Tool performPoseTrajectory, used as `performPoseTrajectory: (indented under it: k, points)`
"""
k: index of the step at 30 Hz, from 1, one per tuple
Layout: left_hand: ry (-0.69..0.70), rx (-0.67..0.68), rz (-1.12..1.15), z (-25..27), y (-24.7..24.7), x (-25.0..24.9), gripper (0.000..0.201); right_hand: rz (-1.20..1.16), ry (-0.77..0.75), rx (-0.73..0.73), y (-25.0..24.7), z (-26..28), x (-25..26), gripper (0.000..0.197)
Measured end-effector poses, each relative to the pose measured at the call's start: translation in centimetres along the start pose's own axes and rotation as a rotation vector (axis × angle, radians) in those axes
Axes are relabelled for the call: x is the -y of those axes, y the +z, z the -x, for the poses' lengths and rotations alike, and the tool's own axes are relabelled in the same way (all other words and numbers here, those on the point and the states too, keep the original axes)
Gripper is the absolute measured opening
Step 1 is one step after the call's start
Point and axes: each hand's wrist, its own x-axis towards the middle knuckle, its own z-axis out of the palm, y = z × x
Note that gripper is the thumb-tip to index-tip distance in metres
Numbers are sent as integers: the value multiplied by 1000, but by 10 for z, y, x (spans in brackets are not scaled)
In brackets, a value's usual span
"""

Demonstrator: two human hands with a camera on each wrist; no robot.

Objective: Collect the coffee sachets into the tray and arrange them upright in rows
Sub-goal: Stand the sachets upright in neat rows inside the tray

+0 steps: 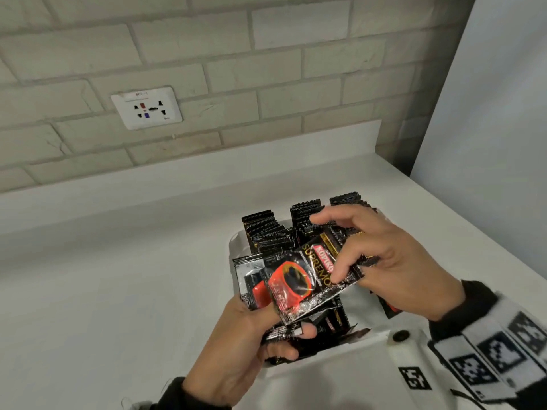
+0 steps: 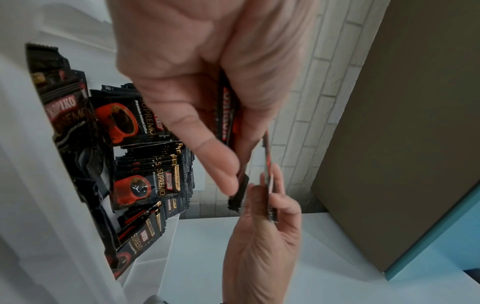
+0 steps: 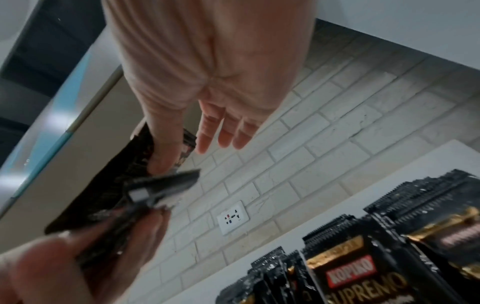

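A white tray (image 1: 232, 242) on the white counter holds three rows of upright black coffee sachets (image 1: 268, 230). My left hand (image 1: 278, 324) grips a small bundle of sachets (image 1: 251, 281) above the tray's near end. The top sachet (image 1: 299, 281), black with a red cup, is pinched at its right end by my right hand (image 1: 346, 266), the other fingers spread. The left wrist view has the bundle (image 2: 228, 115) edge-on under my left thumb and my right hand (image 2: 270, 203) pulling one sachet (image 2: 267, 162) aside. In the right wrist view my thumb presses the sachet (image 3: 122, 181), with the standing rows (image 3: 363, 271) below.
A wall socket (image 1: 146, 109) sits in the grey brick wall behind the counter. The counter's edge runs diagonally at the right, beside a pale panel (image 1: 488, 113). More sachets lie loose in the tray's near part (image 1: 334, 321). A marker-covered band (image 1: 488, 359) wraps my right wrist.
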Motion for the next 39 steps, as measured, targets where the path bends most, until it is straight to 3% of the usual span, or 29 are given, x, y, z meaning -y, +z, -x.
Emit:
performPoseTrajectory:
  k: [5,9,11,15,17,20,22,25,28,31,33,37,39]
  points:
    - [-17,90,59,2,-3,2,42,91,108,33,-2,7,-7,33]
    - [-9,151,152,2,-6,3,76,131,114,56,1,10,-8,32]
    - [-24,131,228,0,-4,1,82,170,111,80,2,11,-7,32]
    - [29,-12,119,-4,3,3,40,224,80,141,8,12,-5,34]
    - [78,-75,67,-5,2,6,33,105,125,117,11,12,-5,35]
    - [178,-171,5,-6,-3,3,34,-288,327,-58,7,7,3,34]
    - [247,-186,-66,-6,-7,-1,35,-418,421,-60,8,-3,10,42]
    - [339,-151,-211,-5,-8,-11,33,-347,440,45,15,-25,21,56]
    - [473,-179,-322,-6,-13,-24,20,-181,386,6,10,-47,30,45]
    - [574,-327,-222,-5,-30,-36,21,-53,360,-52,-6,-69,30,37]
    - [571,-402,-98,-3,-40,-42,28,81,347,25,-10,-79,27,30]
    - [511,-417,-4,-1,-53,-40,29,504,291,432,9,-86,9,25]
    - [479,-398,-13,0,-53,-36,31,644,223,563,26,-85,1,23]
